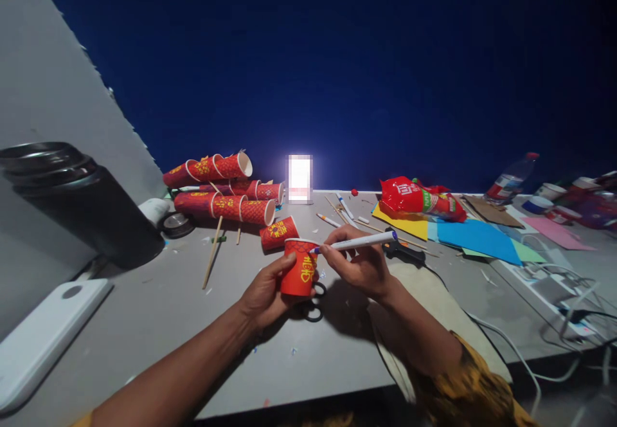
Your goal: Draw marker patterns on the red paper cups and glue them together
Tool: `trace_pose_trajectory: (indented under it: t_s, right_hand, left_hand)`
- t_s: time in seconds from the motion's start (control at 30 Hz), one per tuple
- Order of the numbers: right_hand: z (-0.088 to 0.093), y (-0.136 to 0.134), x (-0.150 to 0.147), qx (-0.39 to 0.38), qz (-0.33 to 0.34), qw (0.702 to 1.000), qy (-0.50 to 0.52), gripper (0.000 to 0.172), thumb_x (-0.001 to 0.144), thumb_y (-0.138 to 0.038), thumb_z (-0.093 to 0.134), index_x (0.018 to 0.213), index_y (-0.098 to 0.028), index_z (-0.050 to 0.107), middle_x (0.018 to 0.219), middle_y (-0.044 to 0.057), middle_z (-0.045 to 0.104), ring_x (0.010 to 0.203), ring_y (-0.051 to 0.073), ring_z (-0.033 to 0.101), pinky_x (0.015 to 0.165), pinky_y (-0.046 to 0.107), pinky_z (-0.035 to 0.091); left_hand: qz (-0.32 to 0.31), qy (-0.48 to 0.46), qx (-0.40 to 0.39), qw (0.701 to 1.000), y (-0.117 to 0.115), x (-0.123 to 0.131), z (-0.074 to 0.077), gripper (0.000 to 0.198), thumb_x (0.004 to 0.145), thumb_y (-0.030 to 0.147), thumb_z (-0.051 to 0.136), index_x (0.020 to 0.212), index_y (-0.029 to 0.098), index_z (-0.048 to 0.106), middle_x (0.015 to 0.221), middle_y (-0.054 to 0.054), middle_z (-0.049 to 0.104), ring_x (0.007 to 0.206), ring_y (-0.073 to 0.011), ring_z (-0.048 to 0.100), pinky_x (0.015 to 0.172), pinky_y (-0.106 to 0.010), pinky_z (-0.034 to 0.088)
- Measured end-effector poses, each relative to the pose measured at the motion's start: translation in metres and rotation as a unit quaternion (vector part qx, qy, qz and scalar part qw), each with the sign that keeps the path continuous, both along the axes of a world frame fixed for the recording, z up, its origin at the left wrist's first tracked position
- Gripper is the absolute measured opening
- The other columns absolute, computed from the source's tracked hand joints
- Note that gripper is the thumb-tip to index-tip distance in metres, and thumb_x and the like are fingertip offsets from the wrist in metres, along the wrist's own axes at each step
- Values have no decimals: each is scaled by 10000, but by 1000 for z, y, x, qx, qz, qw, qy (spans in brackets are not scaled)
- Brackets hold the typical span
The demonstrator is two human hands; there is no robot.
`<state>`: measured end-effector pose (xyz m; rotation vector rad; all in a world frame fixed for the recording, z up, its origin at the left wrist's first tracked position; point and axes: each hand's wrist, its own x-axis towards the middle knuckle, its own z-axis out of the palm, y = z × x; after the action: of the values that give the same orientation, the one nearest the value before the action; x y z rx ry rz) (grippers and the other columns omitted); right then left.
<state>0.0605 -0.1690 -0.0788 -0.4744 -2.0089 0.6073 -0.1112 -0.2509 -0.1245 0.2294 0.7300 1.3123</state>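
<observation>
Near the middle of the grey table (193,330), a red paper cup (293,279) is held almost upright, rim up, by the left hand (266,293), whose thumb is pressed along its left side while the fingers are wrapped behind and under it. Just to the right, a white marker (361,242) is pinched between the thumb and fingers of the right hand (359,265). The marker's long axis is laid across the scene, nearly level and slightly raised at its right end, with its purple tip pointed left at the cup's right side, below the rim and beside the yellow lettering; whether the wall is touched cannot be told. The cup thus lies left of the right hand, and is nearer to the left. Behind the cup, a pair of scissors (315,314) is partly hidden, and a second red cup (278,234) is laid on its side. Farther left, stacked cups (224,208) are lined up beside wooden sticks (212,253). The surface is strewn with small scraps, and coloured paper (482,242) is spread at far right. The table is backed by a dark blue wall (337,60).
</observation>
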Motion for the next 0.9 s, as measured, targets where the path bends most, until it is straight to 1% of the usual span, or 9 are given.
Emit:
trace_pose_trajectory:
  t_s: [0.2, 0.33, 0.43, 0.5, 0.6, 0.73, 0.9]
  right_hand:
    - [2, 3, 1, 34, -13, 999, -11, 125, 875, -184, 641, 753, -206, 628, 619, -28, 624, 489, 96, 502, 471, 227, 394]
    - [0, 5, 3, 42, -43, 998, 24, 104, 877, -191, 656, 779, -208, 629, 652, -25, 631, 506, 101, 513, 502, 239, 416]
    - [-1, 7, 4, 45, -67, 996, 39, 95, 893, -208, 656, 801, -210, 633, 671, -21, 630, 512, 103, 514, 505, 247, 422]
    - [-1, 6, 4, 45, -66, 996, 37, 92, 898, -212, 657, 809, -208, 635, 677, -19, 632, 511, 101, 512, 502, 247, 423]
    - [0, 5, 3, 52, -53, 997, 36, 86, 898, -210, 659, 815, -203, 635, 682, -17, 638, 513, 98, 513, 495, 240, 421]
    - [0, 3, 2, 62, -44, 997, 31, 100, 905, -207, 652, 808, -203, 629, 674, -18, 636, 519, 97, 518, 494, 235, 424]
    - [-5, 0, 1, 26, -15, 999, 13, 92, 908, -219, 661, 820, -199, 642, 696, -8, 650, 553, 102, 545, 489, 222, 430]
  left_hand:
    - [-14, 3, -6, 1000, 0, -2, -1, 357, 917, 281, 610, 1185, 46, 623, 908, -179, 725, 761, -246, 705, 672, -365, 605]
    - [-8, 14, -4, 1000, 0, -3, 0, 362, 922, 318, 592, 1147, 37, 634, 869, -185, 717, 759, -256, 704, 666, -361, 596]
    - [3, 20, 2, 1000, 0, -2, 2, 383, 922, 338, 589, 1148, 32, 631, 876, -192, 717, 771, -269, 707, 667, -382, 598]
    - [1, 18, 3, 1000, 0, -2, 2, 386, 912, 323, 601, 1169, 36, 626, 904, -192, 724, 786, -276, 713, 668, -389, 601]
    - [-11, 15, -8, 1000, 0, -2, 3, 362, 898, 275, 614, 1178, 46, 625, 907, -181, 733, 775, -264, 716, 654, -367, 597]
    - [-17, 15, -17, 1000, 0, -2, 0, 332, 902, 278, 617, 1125, 33, 631, 868, -186, 728, 745, -247, 708, 642, -338, 588]
    - [-14, 6, -8, 1000, 0, -2, -3, 334, 902, 259, 624, 1149, 34, 623, 891, -182, 728, 729, -243, 706, 645, -349, 593]
